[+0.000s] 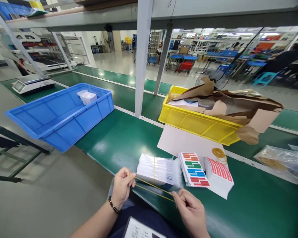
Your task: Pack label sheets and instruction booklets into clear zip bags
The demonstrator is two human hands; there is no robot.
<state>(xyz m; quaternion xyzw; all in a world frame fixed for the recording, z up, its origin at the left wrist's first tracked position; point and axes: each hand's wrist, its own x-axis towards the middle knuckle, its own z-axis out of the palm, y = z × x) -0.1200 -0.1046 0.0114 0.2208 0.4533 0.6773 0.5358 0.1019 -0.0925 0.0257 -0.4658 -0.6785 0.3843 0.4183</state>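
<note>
Between my two hands a yellow rubber band [154, 189] is stretched into a long loop. My left hand [124, 185] pinches one end of it, and my right hand [188, 206] pinches the other. Just beyond the band lies a bundle of white packets [161, 167] on the green table, with another rubber band around its middle. Clear plastic edges stick out at its right end. Beside it sit a stack of cards with coloured labels [193, 170] and a stack of red-printed label sheets [220, 172].
Several loose rubber bands [218, 153] lie behind the labels. A blue bin [72, 122] stands at the left with a white packet inside; a yellow bin [201, 127] holds torn brown paper. A white scale [32, 84] is farther left. A metal post [142, 66] rises between the bins.
</note>
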